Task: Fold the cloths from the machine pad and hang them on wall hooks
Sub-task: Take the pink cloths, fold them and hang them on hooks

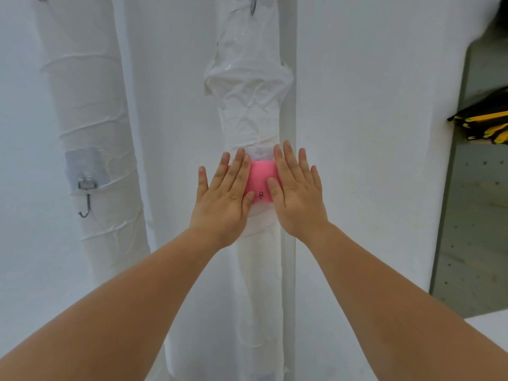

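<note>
A folded pink cloth (262, 177) hangs on a small metal hook (261, 195) whose tip pokes out through its lower edge, on the white wrapped pipe (251, 105) in the middle of the wall. My left hand (224, 195) lies flat with straight fingers against the cloth's left side. My right hand (295, 189) presses flat on its right side, thumb near the hook. The hands cover most of the cloth.
A second wrapped pipe (90, 111) stands to the left and carries a bare metal hook (85, 200) on a clear adhesive pad. Another hook (253, 5) sits at the top of the middle pipe. Black and yellow items (486, 119) lie on a shelf at right.
</note>
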Action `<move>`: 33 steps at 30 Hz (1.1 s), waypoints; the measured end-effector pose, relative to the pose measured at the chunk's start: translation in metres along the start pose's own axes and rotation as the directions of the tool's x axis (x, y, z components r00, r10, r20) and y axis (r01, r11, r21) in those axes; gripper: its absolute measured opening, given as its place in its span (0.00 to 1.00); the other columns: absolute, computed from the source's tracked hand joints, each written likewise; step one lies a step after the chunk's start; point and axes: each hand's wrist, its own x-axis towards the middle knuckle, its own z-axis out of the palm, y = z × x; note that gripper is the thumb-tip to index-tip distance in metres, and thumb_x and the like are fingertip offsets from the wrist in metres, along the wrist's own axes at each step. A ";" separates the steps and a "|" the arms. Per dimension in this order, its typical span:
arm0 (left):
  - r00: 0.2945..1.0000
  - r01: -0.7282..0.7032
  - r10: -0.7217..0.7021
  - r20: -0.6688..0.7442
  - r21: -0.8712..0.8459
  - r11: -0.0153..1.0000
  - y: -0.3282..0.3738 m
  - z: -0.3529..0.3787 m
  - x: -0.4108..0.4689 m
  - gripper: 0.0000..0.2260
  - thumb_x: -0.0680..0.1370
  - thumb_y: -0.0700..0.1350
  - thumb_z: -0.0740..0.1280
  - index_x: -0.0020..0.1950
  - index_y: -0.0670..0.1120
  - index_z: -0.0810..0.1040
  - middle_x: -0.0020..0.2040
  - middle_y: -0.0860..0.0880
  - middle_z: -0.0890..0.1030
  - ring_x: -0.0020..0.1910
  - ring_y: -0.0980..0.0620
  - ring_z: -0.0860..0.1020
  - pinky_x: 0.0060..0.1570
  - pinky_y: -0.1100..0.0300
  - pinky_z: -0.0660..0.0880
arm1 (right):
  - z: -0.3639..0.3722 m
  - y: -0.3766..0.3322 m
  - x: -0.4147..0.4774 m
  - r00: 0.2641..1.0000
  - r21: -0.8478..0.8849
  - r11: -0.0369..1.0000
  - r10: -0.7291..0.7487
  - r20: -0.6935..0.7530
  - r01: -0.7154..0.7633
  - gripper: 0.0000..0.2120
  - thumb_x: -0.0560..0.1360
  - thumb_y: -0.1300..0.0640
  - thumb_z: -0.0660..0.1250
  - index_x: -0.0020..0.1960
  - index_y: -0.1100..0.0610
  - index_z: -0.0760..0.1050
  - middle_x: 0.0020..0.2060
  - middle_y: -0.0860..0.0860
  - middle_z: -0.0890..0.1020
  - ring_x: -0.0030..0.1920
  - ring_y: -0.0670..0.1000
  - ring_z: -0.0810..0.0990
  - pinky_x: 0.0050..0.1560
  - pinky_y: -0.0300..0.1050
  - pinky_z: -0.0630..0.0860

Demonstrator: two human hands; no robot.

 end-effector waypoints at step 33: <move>0.892 -0.219 0.430 0.139 -0.699 0.680 -0.210 -0.097 -0.241 0.30 0.80 0.58 0.64 0.80 0.54 0.60 0.83 0.47 0.52 0.80 0.43 0.56 0.77 0.46 0.55 | 0.042 -0.371 -0.216 0.780 -0.512 0.616 0.592 -0.201 -0.599 0.27 0.82 0.37 0.52 0.79 0.40 0.55 0.82 0.51 0.44 0.81 0.53 0.47 0.79 0.59 0.49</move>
